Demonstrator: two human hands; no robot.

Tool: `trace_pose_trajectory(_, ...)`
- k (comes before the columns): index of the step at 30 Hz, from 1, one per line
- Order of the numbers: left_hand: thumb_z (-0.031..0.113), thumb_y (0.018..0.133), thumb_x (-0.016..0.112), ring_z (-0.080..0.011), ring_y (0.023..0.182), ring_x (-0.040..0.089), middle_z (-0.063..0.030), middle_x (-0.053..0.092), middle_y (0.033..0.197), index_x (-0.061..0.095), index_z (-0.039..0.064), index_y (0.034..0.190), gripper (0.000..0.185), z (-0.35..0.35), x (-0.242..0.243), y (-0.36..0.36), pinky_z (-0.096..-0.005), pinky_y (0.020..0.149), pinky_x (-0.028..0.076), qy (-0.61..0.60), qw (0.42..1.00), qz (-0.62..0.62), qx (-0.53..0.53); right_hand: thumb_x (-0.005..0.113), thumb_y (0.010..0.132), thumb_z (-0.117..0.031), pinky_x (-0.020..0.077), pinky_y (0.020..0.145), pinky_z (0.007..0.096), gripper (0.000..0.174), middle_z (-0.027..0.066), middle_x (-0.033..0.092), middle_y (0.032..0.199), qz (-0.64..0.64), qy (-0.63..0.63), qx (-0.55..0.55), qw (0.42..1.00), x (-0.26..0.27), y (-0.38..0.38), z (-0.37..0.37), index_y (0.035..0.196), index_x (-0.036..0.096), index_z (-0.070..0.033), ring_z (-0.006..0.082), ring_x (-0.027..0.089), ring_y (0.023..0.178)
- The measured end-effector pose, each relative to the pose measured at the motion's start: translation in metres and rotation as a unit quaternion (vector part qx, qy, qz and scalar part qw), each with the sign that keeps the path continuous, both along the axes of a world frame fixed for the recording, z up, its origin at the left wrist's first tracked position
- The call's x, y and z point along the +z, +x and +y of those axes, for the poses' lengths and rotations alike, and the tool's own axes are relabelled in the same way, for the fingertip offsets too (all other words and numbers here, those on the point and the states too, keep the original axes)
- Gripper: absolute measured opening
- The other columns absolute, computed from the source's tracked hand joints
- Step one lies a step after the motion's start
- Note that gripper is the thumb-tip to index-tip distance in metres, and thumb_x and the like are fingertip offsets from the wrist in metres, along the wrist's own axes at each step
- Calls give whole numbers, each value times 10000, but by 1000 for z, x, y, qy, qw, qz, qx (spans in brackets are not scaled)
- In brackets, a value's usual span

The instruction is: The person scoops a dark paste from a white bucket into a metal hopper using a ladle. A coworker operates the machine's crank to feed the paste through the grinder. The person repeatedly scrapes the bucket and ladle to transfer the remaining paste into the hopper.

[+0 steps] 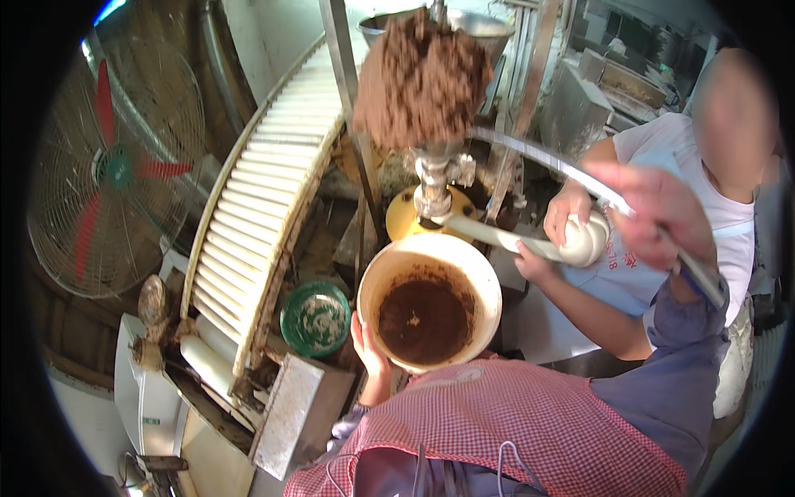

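My left hand (371, 354) grips the side of a cream plastic bucket (490, 292) tilted against my checked apron. Dark brown paste (425, 320) coats the bucket's bottom. Raised at the right, my right hand (652, 211) is closed around a long metal handle (553, 158). At the handle's far end is a big lump of crumbly brown paste (425, 81), above the bucket and in front of a metal hopper (497, 28); the tool's head is hidden. Below the lump stands a metal nozzle (433, 186) with a pale dough tube (497, 235) coming from its base.
A co-worker's hands (568, 211) hold the dough tube and a coiled dough piece (585, 239) at the right. A roller conveyor (254, 199) curves down the left, beside a caged fan (118, 168). A green basin (315, 318) and metal box (298, 410) sit left of the bucket.
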State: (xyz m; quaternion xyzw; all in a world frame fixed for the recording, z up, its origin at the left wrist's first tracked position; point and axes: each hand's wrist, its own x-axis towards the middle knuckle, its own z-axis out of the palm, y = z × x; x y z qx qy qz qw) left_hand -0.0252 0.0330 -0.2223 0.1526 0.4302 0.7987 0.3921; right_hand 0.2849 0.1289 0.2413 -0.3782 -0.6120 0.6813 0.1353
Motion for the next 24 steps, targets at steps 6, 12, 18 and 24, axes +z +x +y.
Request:
trace_pose_trajectory(6, 201, 965, 476, -260, 1265, 409, -153, 391, 1406, 267, -12, 1420, 545, 9, 10, 5, -374, 1065, 321, -8, 1000, 6, -21, 443, 946, -86, 341, 354, 195, 454, -17, 474, 660, 58, 199, -57, 977, 64, -16, 42, 1375, 356, 36, 24, 412, 448)
trace_pose_trajectory(12, 196, 971, 456, -268, 1264, 412, -157, 386, 1410, 259, -10, 1425, 536, 7, 18, 7, -378, 1062, 326, -14, 1000, 0, -18, 452, 935, -141, 374, 366, 233, 439, -7, 481, 643, -245, 423, -102, 866, 38, -42, 96, 1362, 423, -41, 53, 436, 442)
trace_pose_trajectory(18, 187, 968, 456, -275, 1272, 399, -155, 361, 1429, 257, -5, 1426, 535, 4, 25, 11, -386, 1061, 324, -14, 1000, -4, -22, 450, 915, -108, 475, 544, 340, 458, 112, 594, 739, -298, 592, -89, 744, 40, -44, 129, 1358, 409, -4, 206, 557, 547)
trace_pose_trajectory(24, 195, 964, 464, -277, 1265, 407, -155, 384, 1414, 267, -5, 1422, 537, 4, 15, 3, -389, 1063, 320, -26, 1000, 12, -7, 455, 906, -116, 504, 678, 423, 478, 216, 617, 800, -359, 659, -64, 658, 24, -41, 108, 1360, 388, 20, 309, 629, 698)
